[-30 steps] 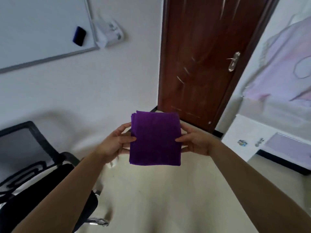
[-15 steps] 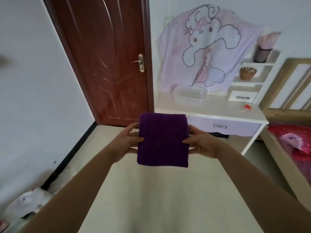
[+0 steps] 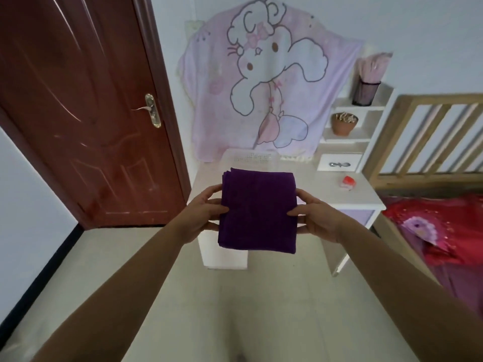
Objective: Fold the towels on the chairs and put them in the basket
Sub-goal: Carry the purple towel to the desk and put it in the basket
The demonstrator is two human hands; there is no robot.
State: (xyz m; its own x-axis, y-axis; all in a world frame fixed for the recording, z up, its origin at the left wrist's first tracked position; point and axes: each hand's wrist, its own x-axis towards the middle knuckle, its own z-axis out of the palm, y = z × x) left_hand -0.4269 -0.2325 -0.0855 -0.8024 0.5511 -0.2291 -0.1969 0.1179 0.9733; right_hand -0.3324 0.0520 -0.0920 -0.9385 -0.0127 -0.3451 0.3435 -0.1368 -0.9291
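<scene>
The fingers (image 3: 217, 209) of the left hand (image 3: 202, 214) pinch the left edge of a folded purple towel (image 3: 257, 210), thumb on top and the other fingers tucked underneath. The fingers (image 3: 296, 212) of the right hand (image 3: 317, 218) pinch the right edge the same way, thumb pressed on the upper face. Between the two hands the towel is held flat and level in the air, a thick rectangle with its stacked layers showing at the far left corner. Both bare forearms reach forward from the bottom corners of the view.

Just beyond the towel's far edge sits a pale, see-through basket (image 3: 251, 159) with a perforated wall, resting on a white surface (image 3: 321, 188). The towel is in front of the basket and not inside it. A small red and white item (image 3: 349, 182) lies on the surface toward the right. Behind the surface hangs a pink cloth with a cartoon animal (image 3: 264, 82), and small shelves (image 3: 347, 121) to the right hold a brown pot and a dark mesh cup. A dark red door (image 3: 86, 108) stands to the left, and a bed with a red cover (image 3: 441, 228) is on the right.
</scene>
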